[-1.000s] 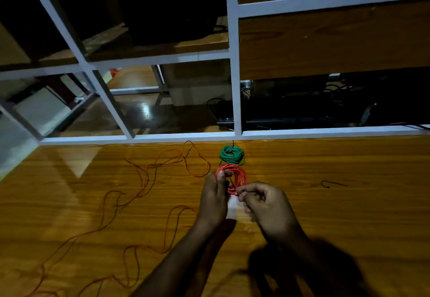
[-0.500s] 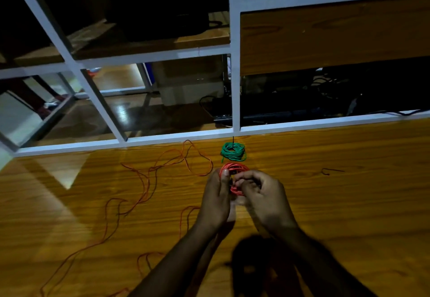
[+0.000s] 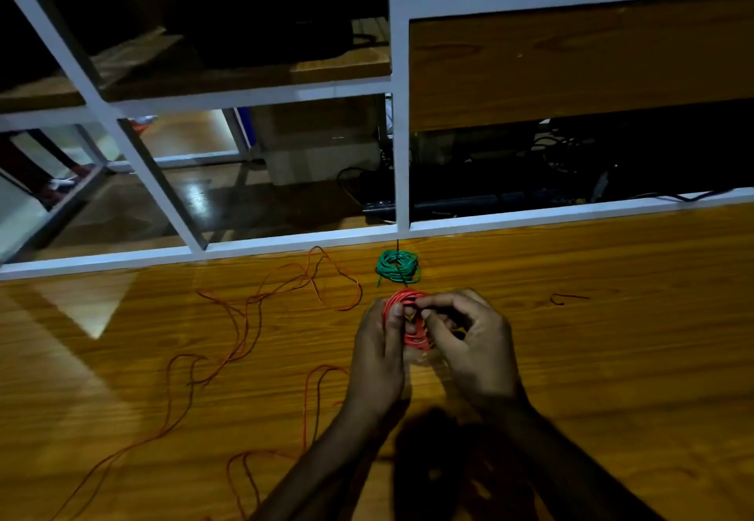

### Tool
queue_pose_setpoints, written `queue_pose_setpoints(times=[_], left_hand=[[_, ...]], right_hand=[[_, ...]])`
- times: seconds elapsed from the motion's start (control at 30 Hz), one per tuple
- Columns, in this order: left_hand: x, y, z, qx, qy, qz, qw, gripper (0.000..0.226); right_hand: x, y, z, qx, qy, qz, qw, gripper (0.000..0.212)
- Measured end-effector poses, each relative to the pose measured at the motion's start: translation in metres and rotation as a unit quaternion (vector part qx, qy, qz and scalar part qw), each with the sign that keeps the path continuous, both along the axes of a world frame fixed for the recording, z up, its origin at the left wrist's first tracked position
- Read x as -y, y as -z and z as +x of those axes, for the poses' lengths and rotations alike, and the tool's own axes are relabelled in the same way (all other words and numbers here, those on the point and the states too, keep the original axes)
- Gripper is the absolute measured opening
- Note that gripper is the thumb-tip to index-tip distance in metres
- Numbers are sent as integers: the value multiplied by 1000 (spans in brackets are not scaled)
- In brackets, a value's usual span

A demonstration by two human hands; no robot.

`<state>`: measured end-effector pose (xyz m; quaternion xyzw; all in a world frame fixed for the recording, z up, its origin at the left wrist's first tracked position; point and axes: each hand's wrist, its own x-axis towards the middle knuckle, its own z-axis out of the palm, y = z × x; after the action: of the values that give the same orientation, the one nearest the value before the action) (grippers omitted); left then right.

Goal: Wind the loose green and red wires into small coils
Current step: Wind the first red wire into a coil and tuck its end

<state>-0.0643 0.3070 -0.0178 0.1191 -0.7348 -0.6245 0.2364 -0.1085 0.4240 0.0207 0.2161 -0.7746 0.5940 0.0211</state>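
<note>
Right hand [image 3: 469,341] has closed onto red coil [image 3: 412,316], apparently pinching it.

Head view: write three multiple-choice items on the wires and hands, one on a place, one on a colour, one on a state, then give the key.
1. Where does the small wound green wire coil lie?
A. On the wooden tabletop, beyond the hands
B. In the right hand
C. On a shelf

2. What colour is the wire coil held between the hands?
A. Green
B. Red
C. Black

3. In what state is the red wire?
A. Fully coiled
B. Wholly loose
C. Partly coiled, loose length trailing left

Key: 1 A, it rests near the white metal frame. 2 B, the left hand and right hand grip the red wire coil. 3 C, the loose red wire sprawls across the table.
</note>
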Motion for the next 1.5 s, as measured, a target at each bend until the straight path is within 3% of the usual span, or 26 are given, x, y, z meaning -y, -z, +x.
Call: queue_pose_setpoints(times=[0.33, 0.6, 0.73, 0.83, 0.93, 1.27, 1.5], left_hand=[[-4, -13, 3, -18, -9, 12, 1000, 25], [0, -13, 5, -33, -45, 22, 998, 22], [1, -13, 5, -45, -67, 25, 996, 21], [1, -10, 6, -49, -64, 2, 997, 23], [-2, -11, 7, -55, -49, -6, 997, 24], [7, -3, 5, -62, 0, -96, 993, 27], [10, -2, 4, -59, 17, -113, 992, 29]], right_hand=[[7, -3, -2, -80, 38, 27, 996, 14], [16, -4, -1, -94, 37, 28, 994, 13], [17, -12, -2, 67, 43, -43, 996, 24], [16, -23, -9, 205, 22, -119, 971, 35], [14, -30, -21, 296, -25, -114, 948, 36], [-3, -56, -52, 382, -173, 42, 907, 41], [-8, -42, -61, 423, -211, -17, 881, 32]])
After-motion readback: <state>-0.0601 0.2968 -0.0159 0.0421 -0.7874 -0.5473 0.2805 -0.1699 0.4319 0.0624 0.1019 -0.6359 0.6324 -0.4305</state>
